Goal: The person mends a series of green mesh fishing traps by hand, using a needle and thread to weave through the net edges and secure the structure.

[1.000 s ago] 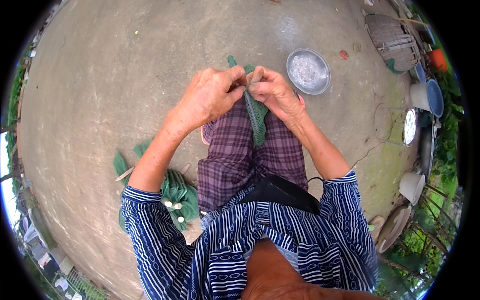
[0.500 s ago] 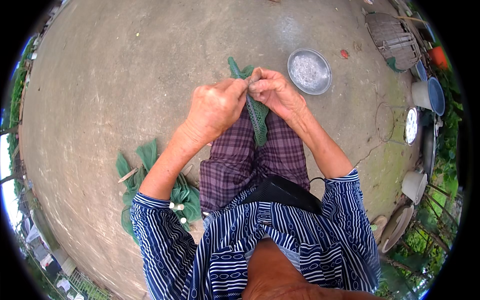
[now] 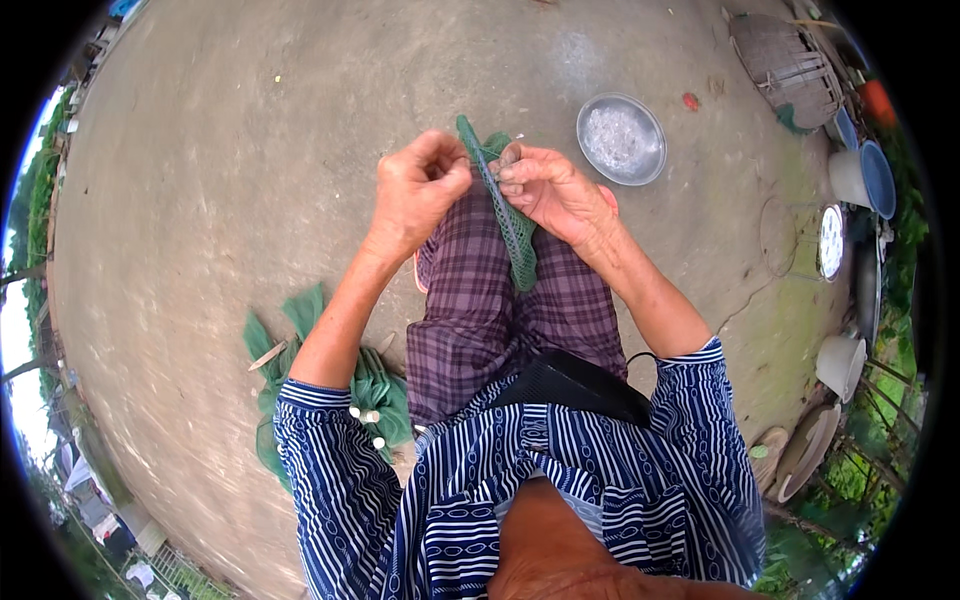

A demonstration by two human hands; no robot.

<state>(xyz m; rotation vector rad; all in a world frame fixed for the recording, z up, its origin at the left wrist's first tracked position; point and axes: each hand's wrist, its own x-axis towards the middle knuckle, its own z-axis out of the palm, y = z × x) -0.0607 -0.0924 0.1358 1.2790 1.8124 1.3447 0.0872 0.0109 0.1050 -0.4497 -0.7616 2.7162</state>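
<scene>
A strip of green netting [image 3: 520,250] with a darker corded edge hangs over my knees. My right hand [image 3: 550,190] is closed on its upper part, thumb and fingers pinching the edge. Just left of the netting, my left hand [image 3: 420,190] is held up, apart from it, with thumb and forefinger pressed together. Anything between those fingertips is too small to make out. More green netting [image 3: 295,350] lies heaped on the ground by my left side, partly covered by my arm, with white floats [image 3: 368,415] among its folds.
A round metal basin [image 3: 655,165] holding pale bits stands ahead on the concrete ground. Along the right side are a woven basket [image 3: 785,65], a blue-lined bucket [image 3: 862,180], a wire stand [image 3: 790,235], a pale tub [image 3: 838,365] and a brown basin [image 3: 808,455].
My left hand has pulled away to the left and slightly up from the netting, parting from my right hand. The right hand keeps its pinch in nearly the same place.
</scene>
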